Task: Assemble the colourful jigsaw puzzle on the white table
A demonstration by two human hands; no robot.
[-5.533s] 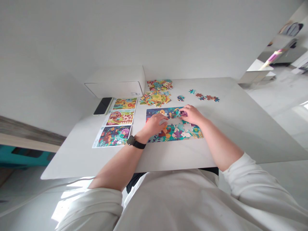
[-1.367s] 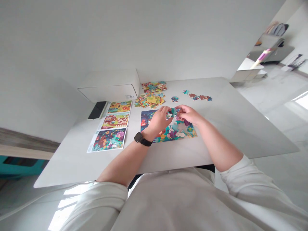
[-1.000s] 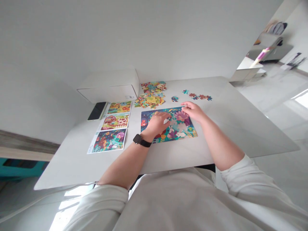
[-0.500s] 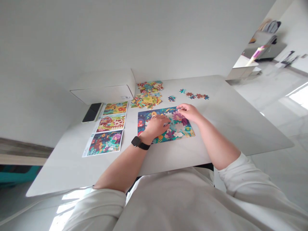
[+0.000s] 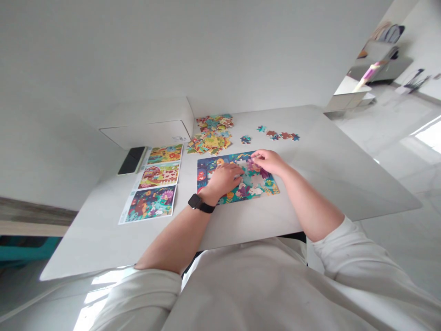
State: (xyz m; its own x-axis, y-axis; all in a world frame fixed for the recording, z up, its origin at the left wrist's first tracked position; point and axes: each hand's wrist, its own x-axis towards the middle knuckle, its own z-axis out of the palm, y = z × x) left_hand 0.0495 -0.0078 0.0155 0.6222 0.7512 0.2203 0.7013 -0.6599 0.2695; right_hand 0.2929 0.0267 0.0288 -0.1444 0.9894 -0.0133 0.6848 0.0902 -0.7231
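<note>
A colourful jigsaw puzzle of animals and plants lies partly assembled in front of me, with pale gaps near its middle. My left hand rests flat across its left half, fingers stretched out, covering part of the picture. At the upper right edge, my right hand is closed in a pinch, fingertips down on a purple puzzle piece that they partly hide. Beyond the puzzle are a single loose piece and a short row of loose pieces.
Heaped yellow and multicoloured pieces lie behind the puzzle. To the left are a sheet with three reference pictures, a phone and a white box against the wall. The white table extends to the right.
My right hand has shifted very slightly left along the puzzle's upper edge, its fingers still pinched. My left hand stays nearly in place. The view has tilted a little.
</note>
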